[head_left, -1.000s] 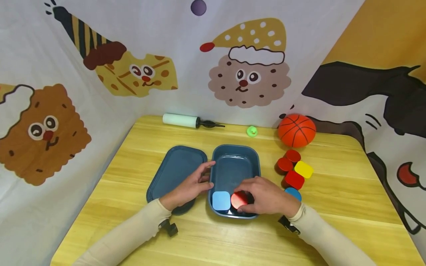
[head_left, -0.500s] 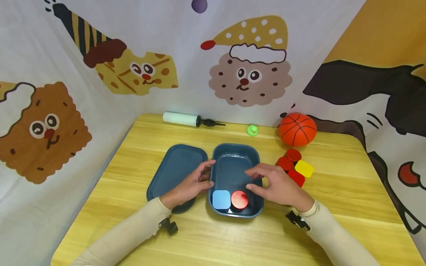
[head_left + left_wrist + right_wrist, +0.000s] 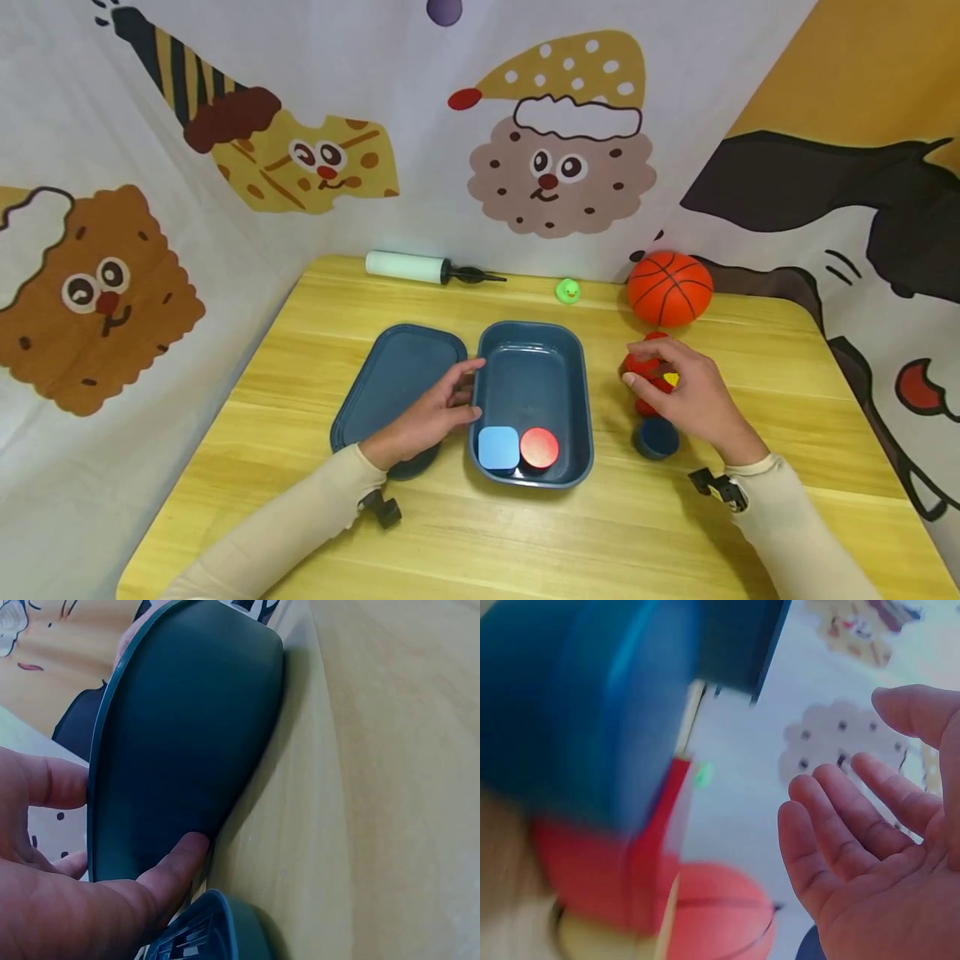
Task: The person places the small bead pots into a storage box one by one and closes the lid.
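A dark blue rectangular box stands upright on the table, with a light blue square block and a red round block side by side at its near end. My left hand touches the box's left wall; in the left wrist view its thumb rests on the outer wall and other fingertips meet the rim. My right hand, spread and holding nothing, hovers over a cluster of red blocks and a yellow block, partly covering them. A blue round block sits just nearer than that hand.
Left of the box lies a dark blue lid, partly under my left forearm. Along the back edge are a white hand pump, a small green duck and an orange basketball. A printed cloth hangs behind the table.
My right hand has let go of the red round block in the box and moved right, out over the block cluster. The left hand stays at the box's wall.
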`<state>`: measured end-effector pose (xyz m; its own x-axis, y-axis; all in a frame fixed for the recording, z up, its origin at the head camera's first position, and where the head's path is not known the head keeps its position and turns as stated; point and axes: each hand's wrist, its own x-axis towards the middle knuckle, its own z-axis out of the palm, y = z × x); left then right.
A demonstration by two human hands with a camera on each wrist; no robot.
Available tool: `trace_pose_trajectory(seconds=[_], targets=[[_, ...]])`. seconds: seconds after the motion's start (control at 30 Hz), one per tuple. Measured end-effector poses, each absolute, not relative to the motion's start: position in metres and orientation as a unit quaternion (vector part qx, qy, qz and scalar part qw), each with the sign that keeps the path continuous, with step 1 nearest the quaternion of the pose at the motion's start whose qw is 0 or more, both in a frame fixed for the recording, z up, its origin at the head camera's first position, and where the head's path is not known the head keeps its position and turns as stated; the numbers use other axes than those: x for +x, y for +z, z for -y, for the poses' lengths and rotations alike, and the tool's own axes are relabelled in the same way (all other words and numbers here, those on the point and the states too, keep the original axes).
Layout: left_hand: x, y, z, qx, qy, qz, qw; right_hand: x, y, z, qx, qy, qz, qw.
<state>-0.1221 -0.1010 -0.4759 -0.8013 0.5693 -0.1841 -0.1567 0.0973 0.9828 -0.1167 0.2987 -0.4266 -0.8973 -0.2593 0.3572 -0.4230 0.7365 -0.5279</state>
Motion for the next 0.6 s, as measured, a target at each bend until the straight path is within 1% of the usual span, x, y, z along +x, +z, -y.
trace_pose_trajectory(seconds=[0.2,0.4,0.5,0.6], targets=[[-0.122,-0.475,0.101,0.149,0.656,-0.686,0.276,-0.118,-0.436,-0.328,0.123,0.335,0.927,0.119],[-0.122,-0.476,0.101,0.151,0.656,-0.687,0.273,-0.120,-0.444,-0.354,0.084,0.324,0.934,0.126],[-0.123,-0.477,0.101,0.152,0.657,-0.687,0.273,-0.121,-0.447,-0.364,0.058,0.317,0.940,0.111],[-0.122,-0.476,0.101,0.151,0.656,-0.687,0.274,-0.121,-0.451,-0.372,0.034,0.316,0.945,0.072]])
